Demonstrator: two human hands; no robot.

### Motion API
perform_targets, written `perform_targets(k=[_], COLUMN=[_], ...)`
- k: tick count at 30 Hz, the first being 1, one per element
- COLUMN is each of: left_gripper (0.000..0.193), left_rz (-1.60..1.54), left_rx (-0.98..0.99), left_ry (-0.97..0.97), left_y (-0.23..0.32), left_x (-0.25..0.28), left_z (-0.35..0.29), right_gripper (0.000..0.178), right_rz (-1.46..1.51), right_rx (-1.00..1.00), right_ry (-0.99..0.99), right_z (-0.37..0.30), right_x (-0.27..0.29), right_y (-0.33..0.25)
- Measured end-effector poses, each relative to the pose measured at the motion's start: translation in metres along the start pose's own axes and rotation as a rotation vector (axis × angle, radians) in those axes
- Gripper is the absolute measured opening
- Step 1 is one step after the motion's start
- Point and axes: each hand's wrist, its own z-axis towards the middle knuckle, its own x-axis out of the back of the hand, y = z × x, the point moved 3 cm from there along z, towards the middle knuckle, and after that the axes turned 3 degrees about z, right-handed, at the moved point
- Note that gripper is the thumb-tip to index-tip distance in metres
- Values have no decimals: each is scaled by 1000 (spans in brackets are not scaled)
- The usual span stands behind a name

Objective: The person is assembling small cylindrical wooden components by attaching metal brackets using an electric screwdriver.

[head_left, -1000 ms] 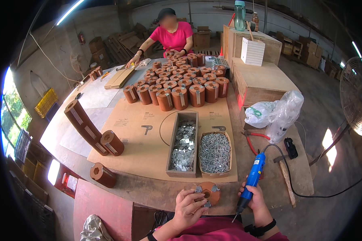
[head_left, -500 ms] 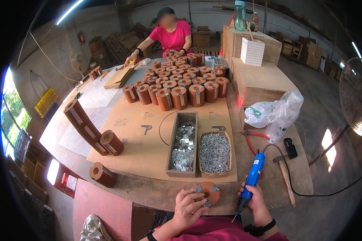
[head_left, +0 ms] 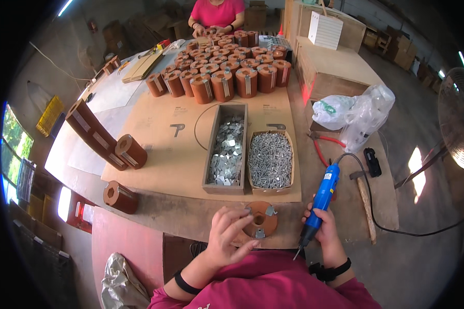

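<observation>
A brown cylinder stands on end at the table's near edge, with a hole in the middle of its top and small grey metal plates on its rim. My left hand is at its left side, thumb and fingers apart; the fingertips overlap the cylinder's top, and I cannot tell if they touch it. My right hand is wrapped round a blue electric screwdriver, whose bit points down toward me, right of the cylinder. Beyond the cylinder are a wooden box of flat metal plates and a cardboard box of screws.
Many brown cylinders crowd the table's far part; a few more are at the left. On the right lie red-handled pliers, a hammer, plastic bags and the screwdriver's black cord. A co-worker is across the table.
My left hand has drawn back to the left and its fingers have spread, uncovering more of the cylinder's top. My view has tilted down. The co-worker's outstretched hand has come back in toward the cylinders.
</observation>
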Motion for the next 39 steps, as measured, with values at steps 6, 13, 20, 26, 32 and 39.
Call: perform_targets(k=[6,13,20,26,32,39], left_gripper=[37,28,30,27,6,12], left_rz=[18,171,632,664,569,536], left_rx=[35,207,229,275,216,44], left_ry=[92,-502,-747,-885,-787,-550], left_y=[-26,-82,-94,-94,-95,-94], left_x=[3,-54,-98,-98,-94,-79], left_z=[44,101,121,126,126,125], right_gripper=[54,55,54,53,52,50], right_rz=[-7,-17,-47,-33,-37,-139], right_rx=[-19,-27,4,0,8,7], right_ry=[14,9,-2,-21,-18,60], right_z=[-3,-5,0,1,-1,-7], right_x=[2,2,-2,-4,0,-22], right_y=[0,1,1,0,0,-10])
